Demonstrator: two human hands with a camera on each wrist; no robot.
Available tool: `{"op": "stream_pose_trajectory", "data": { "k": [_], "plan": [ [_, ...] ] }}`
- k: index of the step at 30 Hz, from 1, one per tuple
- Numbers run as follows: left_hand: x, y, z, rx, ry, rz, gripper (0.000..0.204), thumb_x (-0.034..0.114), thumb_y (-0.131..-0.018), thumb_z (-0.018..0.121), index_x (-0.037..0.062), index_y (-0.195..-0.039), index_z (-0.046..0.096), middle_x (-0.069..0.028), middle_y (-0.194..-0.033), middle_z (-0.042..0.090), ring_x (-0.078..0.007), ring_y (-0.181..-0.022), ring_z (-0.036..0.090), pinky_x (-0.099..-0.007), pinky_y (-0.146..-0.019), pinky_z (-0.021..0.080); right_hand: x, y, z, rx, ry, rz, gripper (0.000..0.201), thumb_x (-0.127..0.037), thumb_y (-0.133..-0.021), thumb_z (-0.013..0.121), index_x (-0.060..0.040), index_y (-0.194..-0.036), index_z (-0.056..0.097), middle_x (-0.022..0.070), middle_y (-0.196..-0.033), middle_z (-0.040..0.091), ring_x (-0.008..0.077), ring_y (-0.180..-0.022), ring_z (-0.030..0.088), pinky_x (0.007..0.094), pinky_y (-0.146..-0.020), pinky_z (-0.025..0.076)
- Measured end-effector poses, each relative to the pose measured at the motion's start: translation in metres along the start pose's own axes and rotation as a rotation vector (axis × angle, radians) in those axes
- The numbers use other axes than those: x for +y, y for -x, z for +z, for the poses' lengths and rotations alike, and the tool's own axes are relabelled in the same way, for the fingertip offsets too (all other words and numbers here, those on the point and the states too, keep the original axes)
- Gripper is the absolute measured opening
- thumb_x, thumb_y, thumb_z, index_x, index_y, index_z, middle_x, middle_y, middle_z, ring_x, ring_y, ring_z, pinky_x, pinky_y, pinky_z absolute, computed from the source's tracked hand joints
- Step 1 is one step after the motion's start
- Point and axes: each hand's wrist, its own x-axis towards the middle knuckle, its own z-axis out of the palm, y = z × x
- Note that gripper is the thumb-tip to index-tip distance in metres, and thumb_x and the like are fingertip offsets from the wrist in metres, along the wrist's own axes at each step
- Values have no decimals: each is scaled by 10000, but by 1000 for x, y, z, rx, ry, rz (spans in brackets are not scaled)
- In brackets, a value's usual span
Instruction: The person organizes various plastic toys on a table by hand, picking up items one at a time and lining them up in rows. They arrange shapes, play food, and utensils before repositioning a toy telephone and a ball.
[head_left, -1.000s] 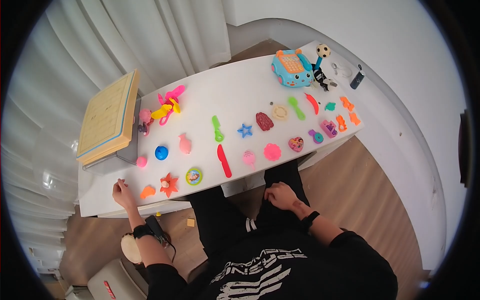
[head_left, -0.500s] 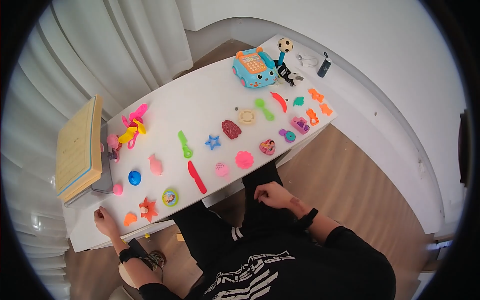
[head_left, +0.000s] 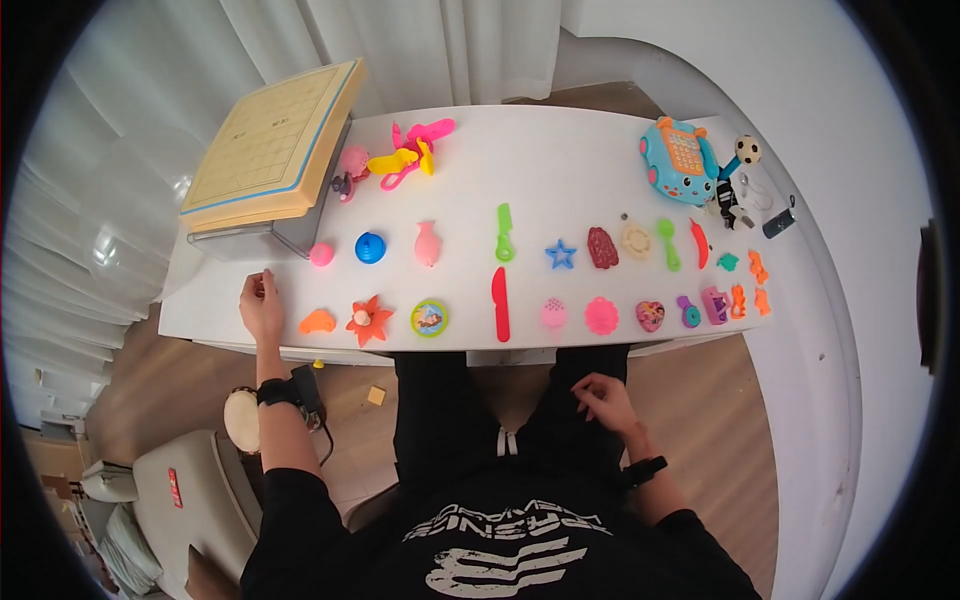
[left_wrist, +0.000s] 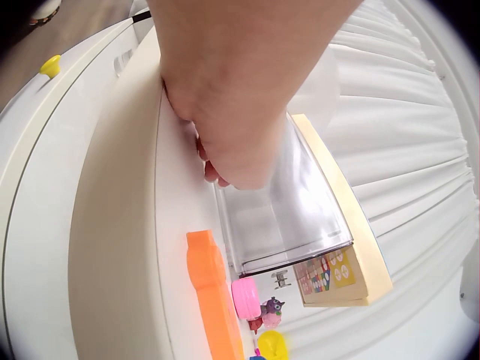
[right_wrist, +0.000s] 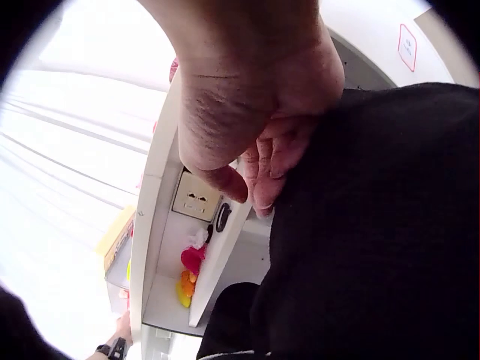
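The left hand (head_left: 262, 308) rests on the white table (head_left: 480, 170) at its front left corner, fingers loosely curled and holding nothing. Beside it lie an orange piece (head_left: 318, 321) and an orange flower shape (head_left: 369, 319); the left wrist view shows the same orange piece (left_wrist: 210, 292) near that hand (left_wrist: 232, 112). Over the right thigh, below the table edge, hangs the right hand (head_left: 605, 400), its fingers loosely bent around nothing. In the right wrist view this hand (right_wrist: 255, 120) is against black trousers (right_wrist: 375, 225).
A yellow board (head_left: 275, 140) lies on a clear box (head_left: 270, 238) at the left. Small toys stand in two rows, among them a red knife (head_left: 500, 305) and a blue star (head_left: 560, 254). A toy phone (head_left: 682, 160) is at the back right.
The head view has swung, so the table lies more level than before. The left hand stays at the table's left corner. The right hand's fingers look slightly more extended over the thigh.
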Motion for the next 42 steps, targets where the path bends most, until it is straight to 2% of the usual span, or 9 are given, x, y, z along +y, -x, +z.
{"op": "stream_pose_trajectory", "data": {
  "k": [7,19,26,29,31,32,36,39,42],
  "plan": [
    [2,10,-1,-144,142,53,324,339,-966,718,16,-967,737,8,-683,619,-78,-629,522,-272,-599,438,-10,-10,-11,-58,-51,185,219,-205,-1007,676,-1,-1086,681,76,-695,702,122,-539,662,231,-488,496],
    [-1,27,-11,-309,118,215,410,332,-911,778,39,-1186,692,-52,-941,646,-167,-869,573,-317,-854,492,-3,-11,-8,-40,16,170,243,-222,-1003,685,1,-1097,703,68,-703,693,113,-563,658,253,-516,523],
    [0,25,-16,-430,234,122,449,332,-919,764,32,-1237,662,-56,-1011,651,-168,-939,578,-326,-894,497,-5,-11,-9,-60,10,189,219,-207,-1017,672,-10,-1114,691,57,-714,673,104,-572,641,242,-519,514],
    [33,48,-23,-397,298,216,431,324,-896,777,52,-1205,650,-40,-1036,635,-174,-976,578,-360,-938,444,-3,-8,-9,-46,-6,184,217,-203,-1020,669,-11,-1117,689,56,-716,671,103,-583,644,238,-528,518],
    [52,62,-27,-230,-73,452,383,289,-866,797,79,-1143,637,-21,-1023,612,-180,-990,581,-377,-975,354,-1,-8,-8,-53,-17,173,218,-200,-1023,663,-7,-1121,686,56,-720,672,102,-590,645,238,-532,519],
    [63,67,-27,-208,-29,452,327,249,-838,818,104,-1067,635,-4,-1011,597,-176,-982,581,-371,-983,282,-1,-8,-8,-49,-18,174,218,-200,-1023,663,-7,-1121,686,56,-720,672,102,-590,645,238,-532,519],
    [106,82,-25,-204,20,522,260,194,-842,812,92,-1025,658,-22,-984,621,-186,-940,590,-367,-933,345,-1,-10,-8,-57,1,168,223,-200,-1025,659,3,-1115,683,60,-714,671,103,-576,641,246,-522,516],
    [156,111,-22,-460,187,599,127,109,-858,780,63,-917,677,-73,-866,653,-218,-779,611,-352,-779,419,-3,-12,-7,-56,10,166,228,-202,-1026,658,8,-1111,682,62,-707,669,104,-563,636,249,-519,515],
    [177,135,-8,-530,98,766,126,113,-858,782,64,-897,673,-61,-846,655,-228,-765,615,-367,-770,410,-2,-9,-8,-45,-13,159,233,-207,-1027,658,10,-1109,681,64,-705,671,105,-554,635,249,-518,514]
  ]
}}
